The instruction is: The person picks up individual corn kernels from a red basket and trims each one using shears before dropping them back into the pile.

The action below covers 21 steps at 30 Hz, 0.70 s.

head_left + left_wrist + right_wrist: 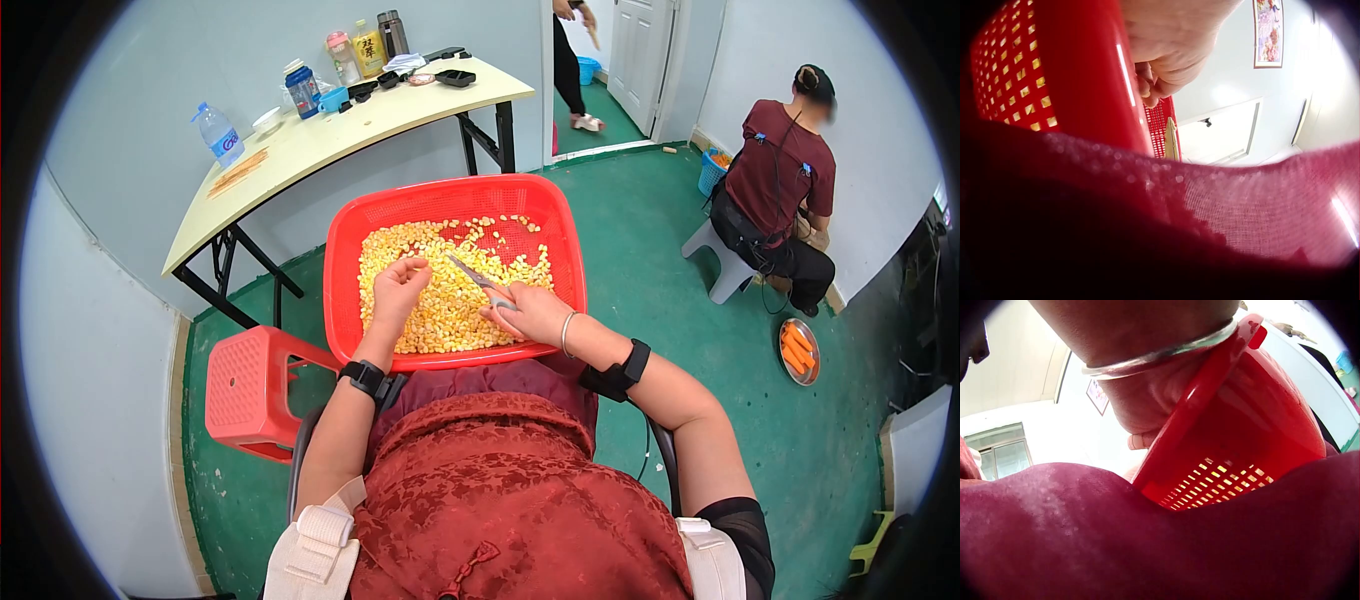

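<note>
A red plastic basket [455, 362] rests across the lap, its bottom spread with loose yellow corn kernels [440, 320]. My right hand [540, 314] grips a pair of scissors [474, 274] by the grey handles over the kernels, blades pointing up and left. Left of the scissors, my left hand [397, 292] is raised over the corn with fingers curled and fingertips drawn together. I cannot tell whether a kernel is between them. The basket's side [1085, 69] hides part of this hand in the left wrist view. In the right wrist view, the rim [1191, 400] covers the right fingers.
A red stool [250, 385] stands left of the basket. Beyond it is a long table [400, 115] bearing bottles, a cup and thin sticks [238, 172]. To the right, a person [785, 170] sits on a grey stool near a bowl of carrots [798, 350]. Another person stands in the doorway.
</note>
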Available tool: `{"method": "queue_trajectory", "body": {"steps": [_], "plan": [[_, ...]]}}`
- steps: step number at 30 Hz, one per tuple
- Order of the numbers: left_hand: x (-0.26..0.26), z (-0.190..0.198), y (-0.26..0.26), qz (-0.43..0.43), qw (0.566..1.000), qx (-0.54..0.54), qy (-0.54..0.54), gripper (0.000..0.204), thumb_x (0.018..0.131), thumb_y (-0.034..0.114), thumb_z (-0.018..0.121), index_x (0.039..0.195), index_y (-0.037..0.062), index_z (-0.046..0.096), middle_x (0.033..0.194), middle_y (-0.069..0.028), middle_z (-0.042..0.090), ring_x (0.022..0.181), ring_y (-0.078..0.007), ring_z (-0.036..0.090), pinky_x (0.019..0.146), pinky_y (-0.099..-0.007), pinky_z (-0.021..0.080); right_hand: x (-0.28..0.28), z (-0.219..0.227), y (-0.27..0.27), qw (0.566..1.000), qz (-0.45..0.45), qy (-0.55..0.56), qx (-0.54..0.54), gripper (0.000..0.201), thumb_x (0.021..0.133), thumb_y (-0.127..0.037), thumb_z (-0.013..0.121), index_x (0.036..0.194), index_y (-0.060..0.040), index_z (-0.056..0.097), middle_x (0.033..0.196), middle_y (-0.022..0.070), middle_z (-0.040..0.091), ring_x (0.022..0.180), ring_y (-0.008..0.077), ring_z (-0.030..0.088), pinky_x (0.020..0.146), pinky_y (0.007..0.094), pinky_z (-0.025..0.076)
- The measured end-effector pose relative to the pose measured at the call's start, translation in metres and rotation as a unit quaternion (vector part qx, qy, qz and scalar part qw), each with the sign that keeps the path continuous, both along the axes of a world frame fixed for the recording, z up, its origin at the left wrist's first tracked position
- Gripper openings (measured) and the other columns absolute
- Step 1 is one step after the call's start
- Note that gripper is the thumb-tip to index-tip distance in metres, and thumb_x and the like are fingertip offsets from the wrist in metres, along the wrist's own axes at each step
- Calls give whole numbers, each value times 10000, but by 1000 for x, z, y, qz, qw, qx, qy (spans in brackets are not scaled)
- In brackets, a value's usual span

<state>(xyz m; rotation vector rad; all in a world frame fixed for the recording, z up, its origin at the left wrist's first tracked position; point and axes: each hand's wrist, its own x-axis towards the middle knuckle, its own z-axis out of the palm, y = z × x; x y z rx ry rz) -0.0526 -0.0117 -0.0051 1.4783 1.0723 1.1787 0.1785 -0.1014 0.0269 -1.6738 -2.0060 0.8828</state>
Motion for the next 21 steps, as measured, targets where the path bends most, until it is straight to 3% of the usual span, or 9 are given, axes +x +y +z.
{"method": "queue_trajectory", "body": {"steps": [5, 8, 11, 17, 19, 21], "plan": [[-2, -13, 2, -26, 985, 50, 166, 141, 684, 105, 674, 788, 10, 673, 675, -15, 611, 607, -79, 556, 575, -225, 462, 1, -11, 6, 1000, -4, 15, 4, 529, 846, -476, 498, 836, 49, 558, 791, 239, 628, 770, 371, 632, 685, 415, 485], [-4, -13, 1, -43, 966, 20, 252, 176, 635, 108, 674, 780, 9, 674, 665, -38, 618, 607, -108, 573, 597, -242, 476, 1, -9, 5, 1000, -4, 9, 2, 539, 839, -488, 511, 838, 49, 557, 790, 241, 626, 772, 371, 631, 680, 414, 485], [-3, -1, -8, -39, 933, 82, 349, 199, 630, 111, 676, 797, 3, 673, 677, -49, 622, 616, -119, 579, 581, -259, 475, 1, -7, 4, 1000, -4, 10, -4, 545, 834, -494, 525, 832, 50, 558, 788, 241, 625, 772, 372, 631, 675, 415, 485], [0, -1, -9, -22, 903, 155, 400, 164, 630, 138, 656, 744, 21, 667, 667, -153, 630, 646, -259, 634, 613, -338, 504, -1, 3, -4, 1000, -19, 5, 1, 526, 833, -502, 538, 818, 22, 581, 764, 218, 629, 747, 354, 634, 664, 414, 486], [1, 5, -12, -22, 899, 157, 409, 165, 640, 146, 640, 741, 17, 663, 676, -167, 631, 662, -281, 636, 618, -353, 505, 0, -3, -2, 1000, -10, 13, -14, 474, 847, -473, 530, 935, -14, 612, 729, 184, 633, 708, 339, 636, 648, 402, 491], [0, 0, -9, -12, 903, 164, 397, 155, 648, 133, 643, 743, 12, 662, 670, -160, 634, 651, -263, 638, 610, -341, 503, 0, 9, -10, 999, 17, 5, 39, 405, 862, -431, 518, 1062, -93, 618, 693, 147, 635, 654, 322, 632, 622, 391, 497]]}}
